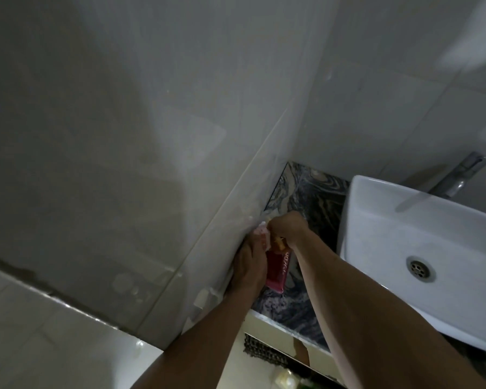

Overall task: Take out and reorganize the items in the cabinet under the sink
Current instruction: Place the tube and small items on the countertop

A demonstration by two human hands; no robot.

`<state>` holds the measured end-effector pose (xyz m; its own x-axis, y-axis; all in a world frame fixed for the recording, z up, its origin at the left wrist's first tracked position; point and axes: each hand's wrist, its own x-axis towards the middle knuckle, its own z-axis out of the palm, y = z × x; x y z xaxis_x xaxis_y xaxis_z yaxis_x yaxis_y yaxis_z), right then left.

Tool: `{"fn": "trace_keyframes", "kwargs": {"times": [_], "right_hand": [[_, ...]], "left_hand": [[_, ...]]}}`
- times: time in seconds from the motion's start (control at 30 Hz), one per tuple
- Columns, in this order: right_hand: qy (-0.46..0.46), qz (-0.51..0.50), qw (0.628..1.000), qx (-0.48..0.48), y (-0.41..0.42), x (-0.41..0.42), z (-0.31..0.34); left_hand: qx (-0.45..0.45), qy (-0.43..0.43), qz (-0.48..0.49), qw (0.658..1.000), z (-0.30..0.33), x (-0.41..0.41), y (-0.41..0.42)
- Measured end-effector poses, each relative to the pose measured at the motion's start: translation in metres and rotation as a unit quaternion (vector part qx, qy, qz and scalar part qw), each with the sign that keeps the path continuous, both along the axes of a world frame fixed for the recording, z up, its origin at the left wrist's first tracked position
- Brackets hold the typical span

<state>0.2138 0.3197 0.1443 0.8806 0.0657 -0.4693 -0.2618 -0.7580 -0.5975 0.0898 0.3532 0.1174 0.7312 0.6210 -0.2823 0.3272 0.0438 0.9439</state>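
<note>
- Along the left and far sides of the scene stands the tiled wall [124, 136], pale grey and glossy, by far the largest surface; a grout line runs diagonally down it toward the countertop's left edge.
- At the right sits the white basin [421, 248], rectangular, resting on the countertop, with a round metal drain [420, 268] in its bottom.
- Behind the basin's far rim rises a chrome tap [458, 175], tilted in this wide view.
- Between the wall and the basin lies a narrow strip of marbled countertop [306, 192], dark with swirling grey and white veins; its near edge ends in a pale front lip.
- On that strip, close to the countertop's left edge against the wall, a red packet [278, 272] with white lettering lies lengthways, its far end under the hands.
- The left hand [250, 265] rests along the packet's left side, fingers curled around its upper part next to the wall.
- The right hand [286, 227] is closed over the packet's far end, fingers bent around a small yellowish and pinkish piece there; what that piece is cannot be told.
- Below the countertop's near edge a dark woven mat [261, 350] shows on the floor, partly hidden by the forearms.
</note>
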Motion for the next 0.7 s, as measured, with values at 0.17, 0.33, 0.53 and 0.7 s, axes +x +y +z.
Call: {"fn": "trace_keyframes", "kwargs": {"times": [0.17,0.33,0.53,0.7], "right_hand": [[0.036,0.015,0.999,-0.009,-0.012,-0.006,0.003],[0.041,0.073,0.996,-0.027,-0.025,-0.008,-0.006],[0.032,0.146,0.986,-0.075,-0.031,-0.022,0.014],[0.0,0.088,0.993,-0.074,-0.043,-0.036,0.001]], "left_hand": [[0.15,0.041,0.007,0.988,-0.007,0.004,-0.005],[0.347,0.056,-0.048,0.935,-0.009,0.0,-0.009],[0.361,0.059,-0.096,0.926,-0.013,0.0,0.001],[0.347,0.074,-0.121,0.927,-0.013,-0.007,0.004]]}}
